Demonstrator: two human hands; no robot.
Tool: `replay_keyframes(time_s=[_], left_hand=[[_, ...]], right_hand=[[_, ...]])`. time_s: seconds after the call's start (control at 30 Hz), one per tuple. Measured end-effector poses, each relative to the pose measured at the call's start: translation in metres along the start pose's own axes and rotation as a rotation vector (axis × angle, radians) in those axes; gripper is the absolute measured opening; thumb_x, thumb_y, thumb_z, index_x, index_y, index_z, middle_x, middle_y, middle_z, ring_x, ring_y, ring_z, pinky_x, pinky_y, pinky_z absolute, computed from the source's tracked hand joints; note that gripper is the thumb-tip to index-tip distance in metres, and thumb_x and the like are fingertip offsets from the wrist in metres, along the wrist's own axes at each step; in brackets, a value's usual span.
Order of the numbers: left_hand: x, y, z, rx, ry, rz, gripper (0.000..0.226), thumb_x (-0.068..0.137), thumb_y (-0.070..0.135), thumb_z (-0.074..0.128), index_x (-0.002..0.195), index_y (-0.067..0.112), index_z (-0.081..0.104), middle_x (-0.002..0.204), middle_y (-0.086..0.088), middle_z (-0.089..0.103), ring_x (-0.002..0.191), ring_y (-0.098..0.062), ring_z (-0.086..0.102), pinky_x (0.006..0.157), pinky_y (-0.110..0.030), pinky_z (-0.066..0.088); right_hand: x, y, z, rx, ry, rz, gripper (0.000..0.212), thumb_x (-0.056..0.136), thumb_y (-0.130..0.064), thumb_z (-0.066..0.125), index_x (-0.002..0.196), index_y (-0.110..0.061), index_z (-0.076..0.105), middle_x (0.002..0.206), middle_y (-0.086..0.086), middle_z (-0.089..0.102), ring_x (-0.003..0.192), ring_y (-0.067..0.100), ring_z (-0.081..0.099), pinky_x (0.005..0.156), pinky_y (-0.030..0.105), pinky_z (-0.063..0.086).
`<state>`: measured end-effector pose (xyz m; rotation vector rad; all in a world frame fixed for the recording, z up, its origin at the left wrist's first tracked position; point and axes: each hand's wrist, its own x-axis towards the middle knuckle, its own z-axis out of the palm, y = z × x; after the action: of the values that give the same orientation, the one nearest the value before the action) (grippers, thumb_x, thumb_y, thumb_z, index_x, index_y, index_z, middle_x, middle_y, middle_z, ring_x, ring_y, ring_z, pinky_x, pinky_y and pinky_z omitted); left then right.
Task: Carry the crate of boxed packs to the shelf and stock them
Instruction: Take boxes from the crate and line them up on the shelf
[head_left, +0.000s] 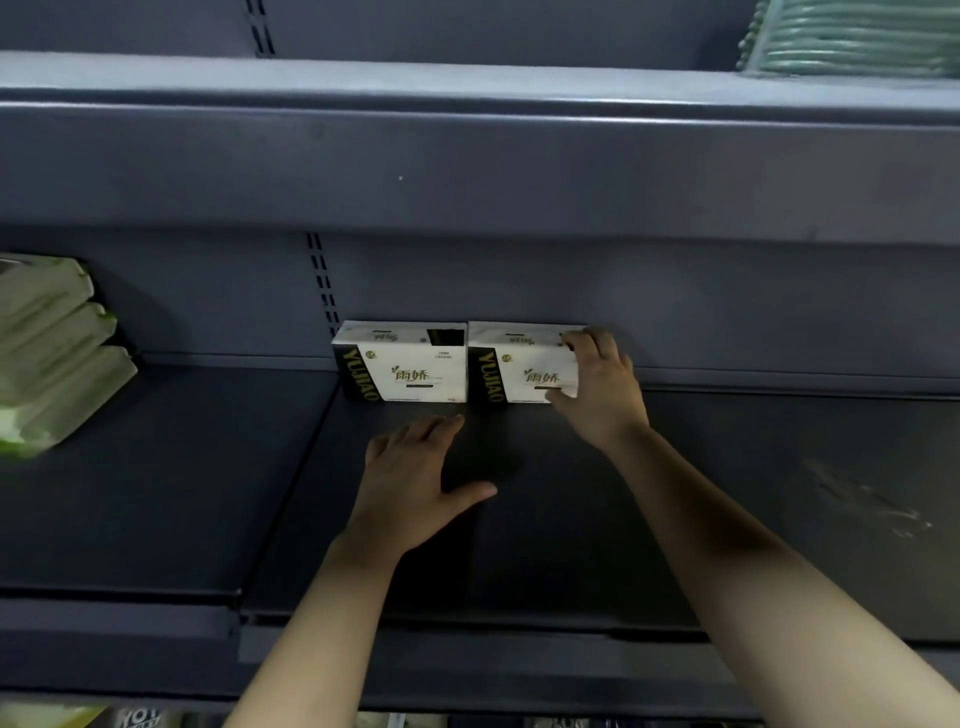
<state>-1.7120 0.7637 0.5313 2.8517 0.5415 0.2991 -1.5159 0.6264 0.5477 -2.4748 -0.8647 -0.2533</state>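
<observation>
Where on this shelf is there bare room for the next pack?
Bare dark grey shelf lies right of the right hand gripping the right white-and-black boxed pack, and between the left boxed pack and the green soft packs. The left hand crowds the front.

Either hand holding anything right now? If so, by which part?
Right hand grips the right-hand white cardboard box with black side band by its right end, fingers over top, thumb low on front. Left hand holds nothing.
</observation>
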Motion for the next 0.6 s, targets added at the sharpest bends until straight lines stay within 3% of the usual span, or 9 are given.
replay_keyframes(time_s=[0.2, 0.37, 0.6], left_hand=[[-0.026, 0.028, -0.004, -0.068, -0.007, 0.020, 0.081, 0.084, 0.068, 0.052, 0.151, 0.032, 0.025, 0.152, 0.008, 0.034, 0.139, -0.014, 0.032, 0.114, -0.038, 0.018], [-0.055, 0.066, -0.004, -0.056, -0.054, 0.019, 0.080, 0.085, 0.068, 0.051, 0.152, 0.035, 0.020, 0.156, 0.009, 0.027, 0.143, -0.015, 0.026, 0.115, -0.038, 0.017], [-0.100, 0.139, 0.013, -0.031, -0.047, 0.055, 0.080, 0.084, 0.070, 0.051, 0.151, 0.035, 0.026, 0.154, 0.008, 0.033, 0.139, -0.018, 0.033, 0.109, -0.040, 0.028]], right_hand=[[-0.045, 0.007, -0.029, 0.117, -0.022, -0.011, 0.071, 0.081, -0.021, 0.074, 0.143, -0.020, 0.040, 0.143, 0.003, 0.038, 0.129, 0.028, 0.037, 0.100, 0.038, 0.042], [-0.104, 0.022, -0.054, 0.166, -0.074, -0.030, 0.066, 0.082, -0.028, 0.074, 0.140, -0.026, 0.044, 0.138, -0.001, 0.048, 0.129, 0.022, 0.043, 0.101, 0.032, 0.040], [-0.192, 0.077, -0.090, 0.195, -0.092, -0.016, 0.057, 0.083, -0.033, 0.072, 0.135, -0.027, 0.049, 0.134, -0.003, 0.050, 0.125, 0.020, 0.047, 0.095, 0.033, 0.046]])
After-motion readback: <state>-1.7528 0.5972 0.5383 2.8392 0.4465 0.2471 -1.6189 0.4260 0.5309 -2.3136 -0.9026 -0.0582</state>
